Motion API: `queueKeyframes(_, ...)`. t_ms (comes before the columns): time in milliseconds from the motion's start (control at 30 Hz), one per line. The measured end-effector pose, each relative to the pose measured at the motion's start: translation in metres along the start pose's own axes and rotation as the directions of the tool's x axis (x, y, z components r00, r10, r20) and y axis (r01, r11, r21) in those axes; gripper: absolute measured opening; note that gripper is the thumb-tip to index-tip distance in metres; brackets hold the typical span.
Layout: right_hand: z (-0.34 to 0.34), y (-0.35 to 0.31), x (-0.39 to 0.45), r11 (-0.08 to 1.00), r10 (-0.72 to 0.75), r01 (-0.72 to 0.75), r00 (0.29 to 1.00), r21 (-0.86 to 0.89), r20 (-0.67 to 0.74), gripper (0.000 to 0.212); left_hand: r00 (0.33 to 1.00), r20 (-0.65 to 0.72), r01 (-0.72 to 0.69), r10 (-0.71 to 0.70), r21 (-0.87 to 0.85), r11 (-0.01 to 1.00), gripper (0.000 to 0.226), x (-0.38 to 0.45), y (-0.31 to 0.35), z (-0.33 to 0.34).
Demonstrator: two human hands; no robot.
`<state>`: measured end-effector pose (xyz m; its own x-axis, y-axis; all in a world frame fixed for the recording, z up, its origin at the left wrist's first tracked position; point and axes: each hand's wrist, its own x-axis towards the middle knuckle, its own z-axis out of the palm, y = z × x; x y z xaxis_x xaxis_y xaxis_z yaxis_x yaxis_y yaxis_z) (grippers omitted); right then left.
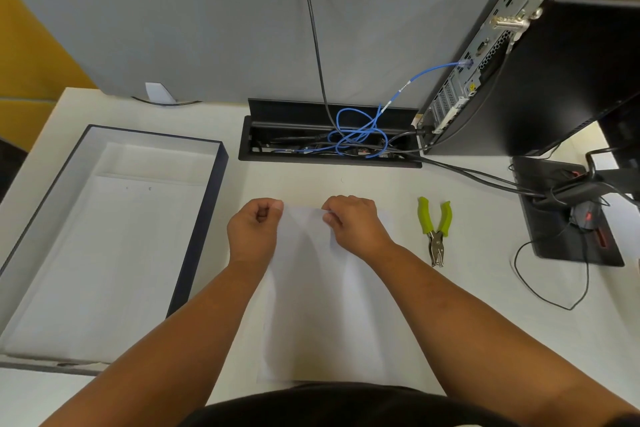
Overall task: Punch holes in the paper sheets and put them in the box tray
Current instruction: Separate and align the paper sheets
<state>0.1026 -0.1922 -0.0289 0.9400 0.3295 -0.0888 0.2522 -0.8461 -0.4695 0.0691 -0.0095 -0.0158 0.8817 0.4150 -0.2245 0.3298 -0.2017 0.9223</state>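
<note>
White paper sheets (322, 305) lie on the desk in front of me. My left hand (254, 229) pinches the far left corner of the top sheet. My right hand (353, 222) pinches the far edge near the middle, and the sheet bows up between them. A hole punch with green handles (434, 229) rests on the desk to the right of my right hand, untouched. The box tray (207, 218), dark-walled with a white inside, stands at the left and holds a sheet (114, 253) with two small holes near its far edge.
An open cable well (329, 142) with blue and black cables sits behind the paper. A black computer tower (540, 62) stands at the back right. A monitor base (568, 218) with tangled wires lies at the right. A grey partition (207, 28) closes the desk's back.
</note>
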Motion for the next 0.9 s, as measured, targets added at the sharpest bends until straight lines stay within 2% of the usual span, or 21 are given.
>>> queueKeyframes(100,0.0,0.001,-0.001,1.0,0.009,-0.009,1.0,-0.007,-0.004,0.013,0.999,0.023,0.02,-0.022,0.069,0.997,0.019,0.005,-0.005,-0.003)
queueKeyframes(233,-0.001,0.004,-0.002,1.0,0.022,-0.022,1.0,-0.019,0.003,0.015,0.984,0.18,0.001,0.001,-0.014,1.0,0.026,0.005,-0.003,-0.009)
queueKeyframes(333,-0.001,0.004,-0.001,1.0,0.014,-0.014,1.0,-0.018,-0.002,0.015,0.967,0.252,-0.087,0.05,0.139,0.986,0.025,0.007,0.002,-0.011)
queueKeyframes(467,-0.002,0.002,0.0,1.0,-0.004,0.004,1.0,-0.027,0.002,0.014,0.962,0.262,-0.143,0.077,0.244,0.959,0.015,0.012,0.007,-0.012)
queueKeyframes(700,-0.002,-0.001,-0.001,0.998,-0.038,0.038,0.999,-0.053,0.008,0.013,0.948,0.276,-0.255,0.16,0.355,0.899,0.021,0.019,0.009,-0.016)
queueKeyframes(900,-0.001,-0.001,0.0,0.997,-0.046,0.046,0.999,-0.058,0.013,0.014,0.962,0.232,-0.223,0.147,0.35,0.91,0.023,0.017,0.008,-0.013)
